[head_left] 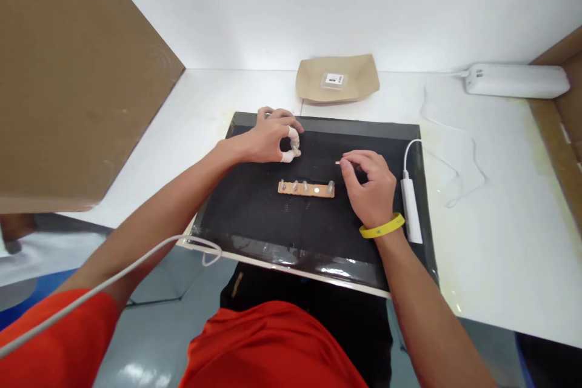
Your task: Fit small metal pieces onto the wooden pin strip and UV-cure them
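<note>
My left hand [277, 133] is over the far left of the black mat [254, 206]. White covers wrap its thumb and index finger, whose tips are pinched together. Anything between them is too small to make out. On the right, my right hand [370, 185] pinches a small thin pale piece [337, 162] between thumb and fingers, its end pointing left. Between and nearer to me than the hands lies a narrow tan strip [310, 190]. Several small clear cylinder-like pieces stand along it, and a white round spot shows towards its right end.
Behind the mat, a brown paper tray [309, 82] holds a small clear labelled box [334, 80]. A white bar-shaped device [411, 209] with a cable lies at the mat's right edge. A white power strip [516, 80] sits at the back right. A cardboard panel [77, 73] stands at left.
</note>
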A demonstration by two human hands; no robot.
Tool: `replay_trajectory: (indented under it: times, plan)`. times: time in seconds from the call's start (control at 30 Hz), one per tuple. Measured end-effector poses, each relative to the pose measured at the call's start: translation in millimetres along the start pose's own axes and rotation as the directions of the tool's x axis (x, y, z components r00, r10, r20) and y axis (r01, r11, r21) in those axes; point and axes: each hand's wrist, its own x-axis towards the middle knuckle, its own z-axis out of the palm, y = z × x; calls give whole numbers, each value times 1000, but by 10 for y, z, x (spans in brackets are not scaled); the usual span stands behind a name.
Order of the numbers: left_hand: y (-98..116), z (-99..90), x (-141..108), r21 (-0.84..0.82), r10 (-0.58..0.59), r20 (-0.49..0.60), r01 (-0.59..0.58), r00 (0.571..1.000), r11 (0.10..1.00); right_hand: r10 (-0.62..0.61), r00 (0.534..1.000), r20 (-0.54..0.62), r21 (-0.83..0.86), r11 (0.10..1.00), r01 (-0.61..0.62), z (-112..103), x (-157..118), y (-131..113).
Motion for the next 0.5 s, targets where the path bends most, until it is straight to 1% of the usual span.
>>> replay_trajectory:
  times: [0.1,0.23,0.37,0.5]
  plan:
    - [1,97,70,-30,17,14,-16,1000,999,21,999,26,-21,1000,-20,-8,1,-20]
    - [-19,171,50,-41,16,2,-16,1000,999,-11,999,51,-45,999,13,-9,-1,-57]
    - [-51,202,-3,-69,14,-25,-15,1000,998,-40,997,71,-67,997,45,-8,-6,-83]
    - [-62,187,-25,-84,21,-18,-22,1000,996,-46,996,78,-77,996,52,-10,-8,-85]
